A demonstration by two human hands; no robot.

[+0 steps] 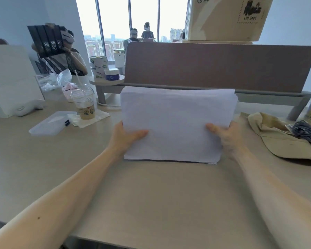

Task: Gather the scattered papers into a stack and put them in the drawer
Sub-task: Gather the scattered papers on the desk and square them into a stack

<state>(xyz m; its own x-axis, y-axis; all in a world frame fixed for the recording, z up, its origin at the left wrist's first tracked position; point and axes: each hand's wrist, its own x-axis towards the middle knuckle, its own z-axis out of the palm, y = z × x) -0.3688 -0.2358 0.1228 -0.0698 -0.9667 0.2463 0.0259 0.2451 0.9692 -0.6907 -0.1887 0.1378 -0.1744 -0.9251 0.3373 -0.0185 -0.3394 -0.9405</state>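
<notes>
Both hands clamped on the paper stack, one per side: left hand on the left edge with thumb on the front sheet, right hand on the right edge, thumb likewise on top, remaining fingers hidden behind the sheets. Stack sits between the hands, tilted up toward the camera, its bottom edge at or just above the table; contact hard to tell. Top and right edges look a bit stepped, so sheets are not fully flush. Step in hand reads as squaring the stack, gathering looks done, no loose sheets visible on the table. To do it well: loosen the squeeze slightly, let the sheets drop and tap the bottom edge on the table, then turn and tap a side edge too; keep thumbs light so the sheets can slide level. Retighten before lifting, or the middle sheets may slip out. Drawer not in view, so where it goes next cannot be told. Watch the plastic cup off beyond the left hand and the beige hat with cable bundle just beyond the right hand; keep swings narrow. Clear plastic box also left, well apart.
</notes>
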